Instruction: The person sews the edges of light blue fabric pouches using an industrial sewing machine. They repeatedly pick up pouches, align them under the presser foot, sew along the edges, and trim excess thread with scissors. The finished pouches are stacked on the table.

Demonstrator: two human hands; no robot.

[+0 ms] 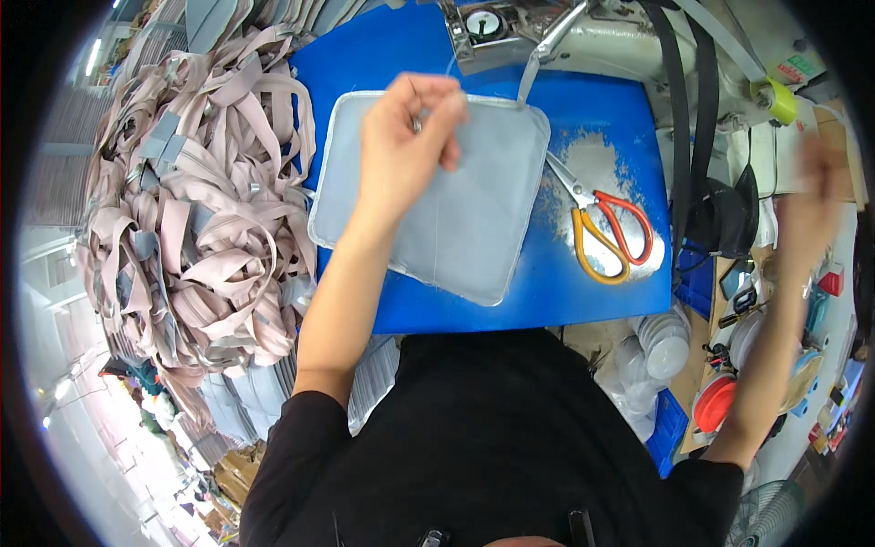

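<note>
A grey square fabric panel (474,210) with pale edging lies on the blue table top (592,301) in front of a sewing machine (547,36). My left hand (406,137) is raised over the panel's upper left part, its thumb and fingers pinched on something small and thin, likely a thread. My right hand (816,187) is far out to the right, blurred, over a cluttered side bench; what it holds cannot be made out. A grey strap (527,82) runs from the panel's top edge up to the machine.
Scissors (606,223) with one red and one yellow handle lie right of the panel. A big heap of pink and grey straps (200,201) fills the left side. Black straps (688,118) hang at the right. White bowls (661,346) and small tools crowd the right bench.
</note>
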